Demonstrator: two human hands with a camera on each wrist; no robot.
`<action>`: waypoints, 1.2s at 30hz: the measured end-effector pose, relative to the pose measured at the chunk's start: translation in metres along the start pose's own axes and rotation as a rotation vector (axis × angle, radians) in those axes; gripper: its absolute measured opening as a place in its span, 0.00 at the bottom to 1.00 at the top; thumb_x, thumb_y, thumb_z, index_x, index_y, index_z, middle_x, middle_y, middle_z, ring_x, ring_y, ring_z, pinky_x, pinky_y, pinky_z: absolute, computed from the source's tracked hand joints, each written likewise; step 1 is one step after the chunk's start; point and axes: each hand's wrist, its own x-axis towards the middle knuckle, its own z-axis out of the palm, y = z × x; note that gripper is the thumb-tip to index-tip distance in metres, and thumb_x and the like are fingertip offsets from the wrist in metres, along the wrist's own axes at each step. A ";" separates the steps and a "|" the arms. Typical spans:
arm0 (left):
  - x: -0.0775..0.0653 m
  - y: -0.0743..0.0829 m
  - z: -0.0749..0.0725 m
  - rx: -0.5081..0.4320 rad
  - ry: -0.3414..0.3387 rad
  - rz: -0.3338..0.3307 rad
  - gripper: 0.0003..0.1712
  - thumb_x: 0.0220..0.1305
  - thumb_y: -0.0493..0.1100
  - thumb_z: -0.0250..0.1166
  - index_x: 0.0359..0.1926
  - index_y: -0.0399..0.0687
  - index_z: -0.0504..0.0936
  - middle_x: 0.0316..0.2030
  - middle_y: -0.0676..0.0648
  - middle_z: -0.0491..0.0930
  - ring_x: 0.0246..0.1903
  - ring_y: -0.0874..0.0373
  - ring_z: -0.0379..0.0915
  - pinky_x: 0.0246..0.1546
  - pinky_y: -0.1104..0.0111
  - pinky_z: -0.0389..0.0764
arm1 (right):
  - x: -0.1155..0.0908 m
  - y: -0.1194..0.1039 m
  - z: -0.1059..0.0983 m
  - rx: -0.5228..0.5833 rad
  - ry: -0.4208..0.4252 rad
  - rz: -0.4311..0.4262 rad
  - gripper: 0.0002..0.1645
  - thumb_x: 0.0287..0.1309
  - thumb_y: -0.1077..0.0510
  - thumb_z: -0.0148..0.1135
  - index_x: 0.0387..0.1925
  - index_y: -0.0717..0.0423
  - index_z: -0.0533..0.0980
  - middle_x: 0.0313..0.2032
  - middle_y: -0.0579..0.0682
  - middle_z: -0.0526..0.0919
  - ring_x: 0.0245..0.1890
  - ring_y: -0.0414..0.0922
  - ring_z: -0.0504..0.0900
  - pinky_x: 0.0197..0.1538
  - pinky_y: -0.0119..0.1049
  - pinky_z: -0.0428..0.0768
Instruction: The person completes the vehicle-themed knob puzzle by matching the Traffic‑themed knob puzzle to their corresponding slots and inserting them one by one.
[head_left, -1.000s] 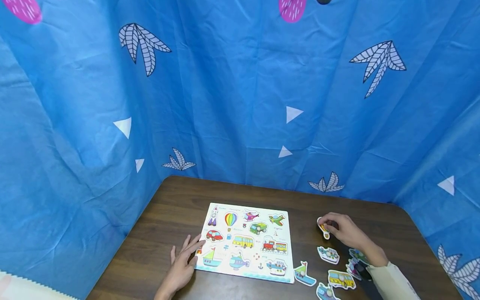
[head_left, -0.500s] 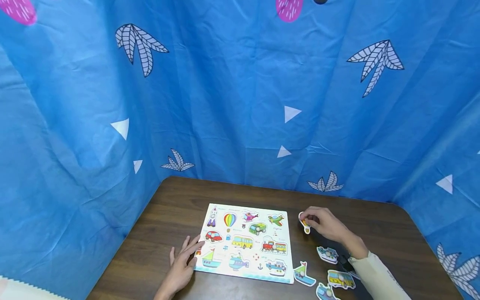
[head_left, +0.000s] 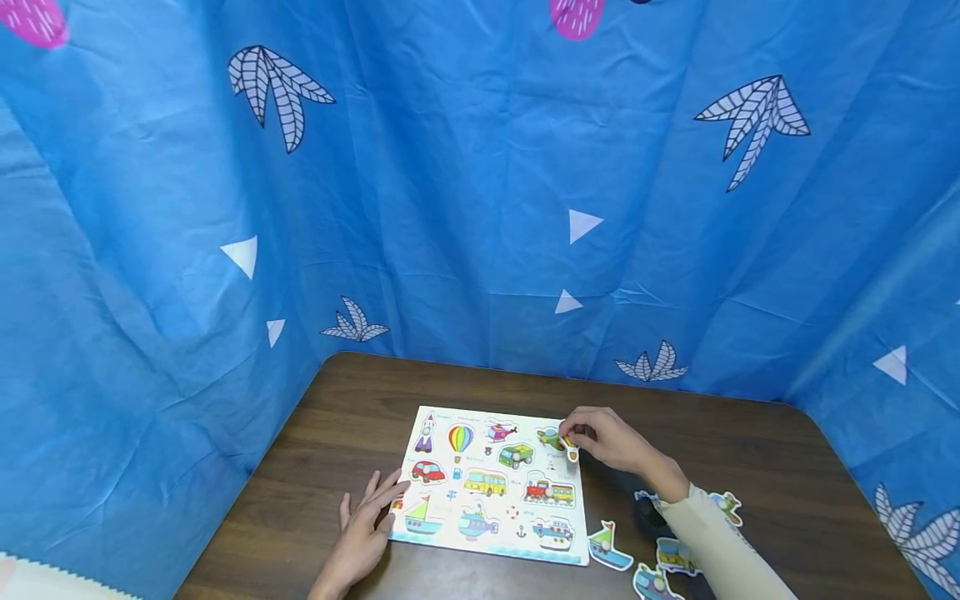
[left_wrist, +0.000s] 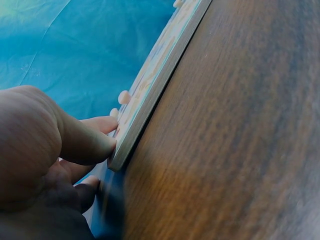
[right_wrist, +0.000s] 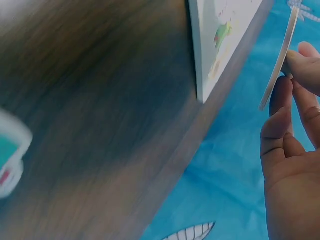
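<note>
A white puzzle board printed with vehicles lies on the table. My left hand rests at its lower left corner, fingers spread over the edge. In the left wrist view the thumb touches the board's side. Over the upper right corner, beside the fighter plane picture, my right hand holds a white-edged puzzle piece, apparently the hot-air balloon. The right wrist view shows this thin piece edge-on, its knob pinched between thumb and fingers, raised off the board.
Right of the board lie loose pieces: a sailboat, a yellow bus, a blue piece at the frame's bottom, and a green one partly behind the right sleeve. A blue curtain hangs behind the table.
My right hand has carried the balloon piece leftward from the right side of the table to the board's upper right corner. The left hand has stayed in place.
</note>
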 end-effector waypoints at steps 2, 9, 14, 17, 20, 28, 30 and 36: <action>0.000 0.000 0.000 -0.001 -0.005 -0.005 0.29 0.66 0.25 0.55 0.65 0.49 0.77 0.74 0.42 0.63 0.78 0.35 0.36 0.66 0.32 0.18 | 0.005 -0.002 0.004 0.000 -0.009 -0.012 0.09 0.65 0.66 0.62 0.44 0.55 0.84 0.40 0.43 0.85 0.34 0.34 0.75 0.35 0.29 0.78; 0.001 0.001 0.000 0.010 0.005 0.003 0.29 0.66 0.25 0.56 0.64 0.50 0.78 0.73 0.41 0.64 0.78 0.34 0.38 0.66 0.31 0.19 | 0.023 -0.010 0.021 0.009 -0.043 -0.029 0.08 0.66 0.64 0.62 0.43 0.54 0.85 0.39 0.43 0.85 0.35 0.35 0.76 0.39 0.30 0.78; 0.000 0.002 0.000 0.012 0.000 0.002 0.29 0.65 0.25 0.56 0.64 0.48 0.78 0.73 0.41 0.64 0.77 0.34 0.38 0.66 0.31 0.19 | 0.039 -0.016 0.035 0.003 -0.076 -0.034 0.08 0.65 0.63 0.63 0.42 0.53 0.85 0.39 0.42 0.84 0.34 0.34 0.75 0.37 0.28 0.77; 0.000 0.002 0.000 0.008 -0.005 -0.008 0.29 0.65 0.24 0.56 0.64 0.47 0.77 0.74 0.40 0.64 0.78 0.34 0.37 0.66 0.32 0.18 | 0.050 -0.022 0.043 -0.003 -0.091 -0.047 0.08 0.65 0.64 0.63 0.42 0.53 0.85 0.40 0.42 0.85 0.33 0.34 0.75 0.36 0.27 0.76; 0.000 0.002 0.000 0.008 -0.002 -0.013 0.29 0.65 0.24 0.56 0.64 0.46 0.77 0.74 0.40 0.64 0.77 0.34 0.37 0.66 0.32 0.18 | 0.062 -0.032 0.050 -0.011 -0.101 -0.055 0.08 0.65 0.64 0.63 0.43 0.54 0.85 0.41 0.43 0.85 0.33 0.34 0.75 0.35 0.27 0.75; -0.001 0.004 0.000 0.006 0.004 -0.014 0.28 0.65 0.25 0.56 0.64 0.46 0.77 0.73 0.40 0.64 0.77 0.34 0.37 0.65 0.31 0.18 | 0.089 -0.051 0.075 -0.018 -0.122 -0.077 0.08 0.66 0.63 0.62 0.42 0.52 0.85 0.41 0.43 0.85 0.27 0.34 0.71 0.30 0.26 0.71; -0.001 0.004 0.000 -0.002 -0.004 -0.015 0.28 0.65 0.24 0.56 0.64 0.45 0.77 0.74 0.39 0.63 0.77 0.34 0.36 0.65 0.31 0.17 | 0.095 -0.054 0.081 -0.031 -0.124 -0.086 0.09 0.66 0.64 0.62 0.42 0.52 0.85 0.40 0.44 0.85 0.26 0.33 0.71 0.30 0.26 0.71; 0.001 0.004 0.000 0.003 0.011 -0.010 0.28 0.65 0.24 0.56 0.64 0.46 0.77 0.73 0.40 0.64 0.77 0.34 0.37 0.66 0.32 0.18 | 0.111 -0.064 0.097 -0.071 -0.117 -0.068 0.09 0.65 0.63 0.62 0.40 0.49 0.86 0.37 0.43 0.86 0.26 0.33 0.70 0.31 0.25 0.70</action>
